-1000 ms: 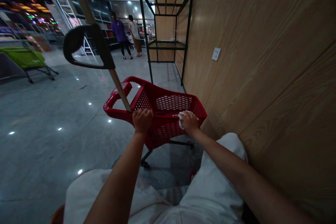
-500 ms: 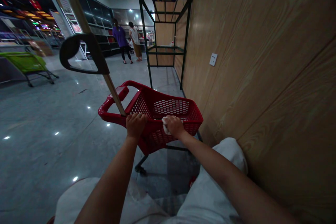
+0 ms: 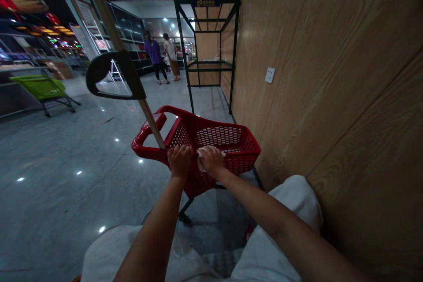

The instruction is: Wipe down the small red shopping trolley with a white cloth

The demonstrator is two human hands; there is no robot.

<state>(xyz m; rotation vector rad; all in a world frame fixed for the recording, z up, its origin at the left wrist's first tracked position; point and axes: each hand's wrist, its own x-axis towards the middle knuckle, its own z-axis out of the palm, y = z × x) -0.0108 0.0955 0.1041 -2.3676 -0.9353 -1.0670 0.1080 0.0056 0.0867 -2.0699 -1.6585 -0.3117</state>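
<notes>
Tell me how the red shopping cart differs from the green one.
The red cart stands close up; the green cart stands farther back, on the left.
The left hand and right hand are at the red cart's near rim; no hand is seen on the green cart.
Both have dark legs with wheels.

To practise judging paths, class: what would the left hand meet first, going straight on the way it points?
The cart: the left hand is on its near rim. Past that rim, the cart's far side seems next, though depth is hard to judge.
</notes>
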